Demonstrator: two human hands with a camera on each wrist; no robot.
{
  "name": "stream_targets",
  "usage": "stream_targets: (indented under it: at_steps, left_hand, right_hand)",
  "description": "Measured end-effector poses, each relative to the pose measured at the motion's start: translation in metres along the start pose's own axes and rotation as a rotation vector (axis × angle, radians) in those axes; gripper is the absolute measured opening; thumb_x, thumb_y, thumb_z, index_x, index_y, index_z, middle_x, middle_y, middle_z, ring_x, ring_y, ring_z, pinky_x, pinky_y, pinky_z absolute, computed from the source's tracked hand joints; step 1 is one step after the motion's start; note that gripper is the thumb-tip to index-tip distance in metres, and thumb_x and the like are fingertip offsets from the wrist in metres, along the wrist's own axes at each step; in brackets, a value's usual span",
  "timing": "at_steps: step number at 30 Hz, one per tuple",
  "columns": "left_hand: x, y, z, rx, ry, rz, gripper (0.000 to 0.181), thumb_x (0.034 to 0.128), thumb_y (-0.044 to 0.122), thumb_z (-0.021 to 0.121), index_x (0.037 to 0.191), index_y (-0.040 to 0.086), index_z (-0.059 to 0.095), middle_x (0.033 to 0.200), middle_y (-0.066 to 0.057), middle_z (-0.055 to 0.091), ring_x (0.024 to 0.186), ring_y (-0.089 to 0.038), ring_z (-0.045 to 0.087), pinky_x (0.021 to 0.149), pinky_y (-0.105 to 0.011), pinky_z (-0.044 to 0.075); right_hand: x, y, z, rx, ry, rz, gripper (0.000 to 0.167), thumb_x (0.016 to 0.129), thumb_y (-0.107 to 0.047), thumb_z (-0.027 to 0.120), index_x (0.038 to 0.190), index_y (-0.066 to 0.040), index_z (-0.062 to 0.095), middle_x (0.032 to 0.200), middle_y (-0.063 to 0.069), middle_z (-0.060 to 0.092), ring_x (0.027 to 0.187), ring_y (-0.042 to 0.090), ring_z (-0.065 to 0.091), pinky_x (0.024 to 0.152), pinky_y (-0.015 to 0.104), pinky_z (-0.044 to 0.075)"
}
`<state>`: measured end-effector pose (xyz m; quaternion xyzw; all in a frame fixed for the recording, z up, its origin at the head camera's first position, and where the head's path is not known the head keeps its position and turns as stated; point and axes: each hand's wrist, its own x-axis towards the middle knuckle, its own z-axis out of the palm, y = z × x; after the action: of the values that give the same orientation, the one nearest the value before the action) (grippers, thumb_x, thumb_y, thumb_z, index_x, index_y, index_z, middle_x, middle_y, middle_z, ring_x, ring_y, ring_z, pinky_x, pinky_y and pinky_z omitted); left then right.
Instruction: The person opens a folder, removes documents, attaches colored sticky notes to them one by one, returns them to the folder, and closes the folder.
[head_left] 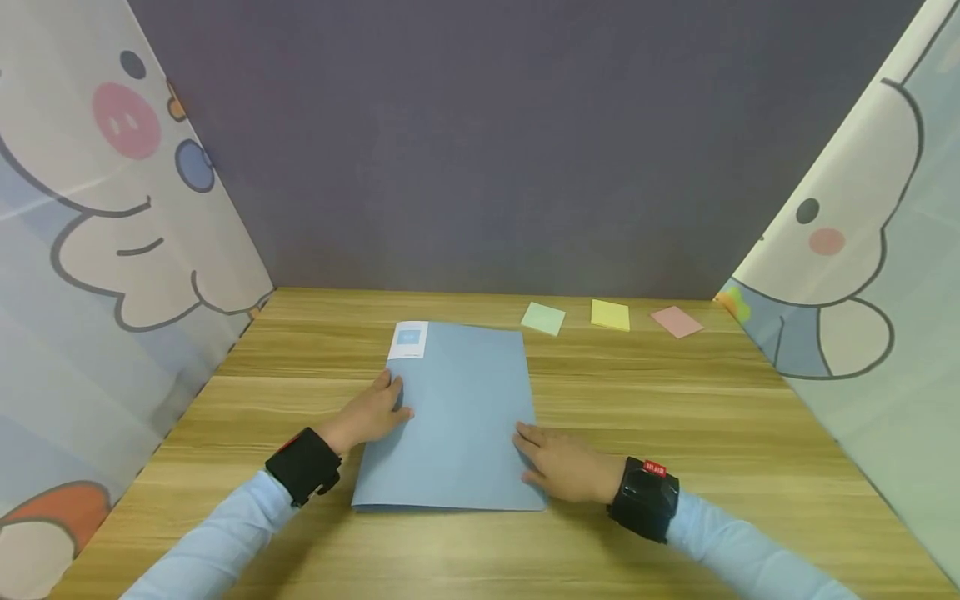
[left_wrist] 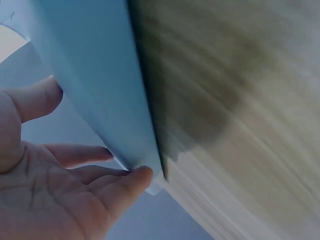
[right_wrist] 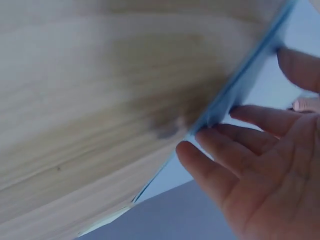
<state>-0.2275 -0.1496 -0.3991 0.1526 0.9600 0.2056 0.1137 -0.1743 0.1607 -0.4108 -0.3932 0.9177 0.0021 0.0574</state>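
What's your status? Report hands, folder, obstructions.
Left hand touching blue folder at left edge; right hand touching right edge. Folder on table. Three notes apart, not obstructing.

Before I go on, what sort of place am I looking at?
Probably a small screened-off desk workspace, perhaps set up for recording: a blue folder lies on a wood-grain tabletop, with cartoon-printed sheets at the left and right.

label (head_left: 408, 339) print: seemingly too small to read | sleeves (head_left: 217, 537): cut off, bottom edge | folder (head_left: 461, 417) inside: hidden
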Motion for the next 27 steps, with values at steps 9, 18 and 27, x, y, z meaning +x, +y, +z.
stream_targets:
  at_steps: [9, 18, 27]
  left_hand:
    - [-0.014, 0.031, 0.001, 0.112, -0.011, 0.092, 0.069, 0.0905, 0.031, 0.056, 0.137, -0.012, 0.030, 0.146, -0.034, 0.013, 0.136, -0.044, 0.014, 0.110, -0.052, 0.020]
    - [-0.044, 0.084, 0.040, 0.388, -0.117, 0.356, 0.086, 0.0806, 0.062, 0.054, 0.140, 0.002, 0.035, 0.147, -0.022, 0.025, 0.134, -0.041, 0.025, 0.105, -0.047, 0.033]
    - [-0.047, 0.089, 0.057, 0.643, 0.018, 0.426, 0.072, 0.0809, 0.056, 0.058, 0.130, 0.004, 0.050, 0.136, -0.019, 0.045, 0.122, -0.036, 0.047, 0.090, -0.038, 0.049]
  right_hand:
    - [-0.002, 0.017, -0.017, 0.140, 0.007, 0.023, 0.057, 0.091, -0.021, 0.057, 0.135, 0.008, 0.037, 0.144, 0.024, 0.031, 0.131, 0.036, 0.035, 0.104, 0.046, 0.034]
    - [0.000, 0.032, -0.016, 0.181, 0.007, 0.098, 0.057, 0.090, -0.019, 0.057, 0.135, 0.010, 0.036, 0.142, 0.026, 0.032, 0.128, 0.038, 0.039, 0.103, 0.045, 0.036]
    - [0.001, 0.037, -0.011, 0.214, 0.004, 0.108, 0.059, 0.091, -0.020, 0.057, 0.136, 0.010, 0.034, 0.143, 0.025, 0.031, 0.129, 0.037, 0.037, 0.104, 0.046, 0.034]
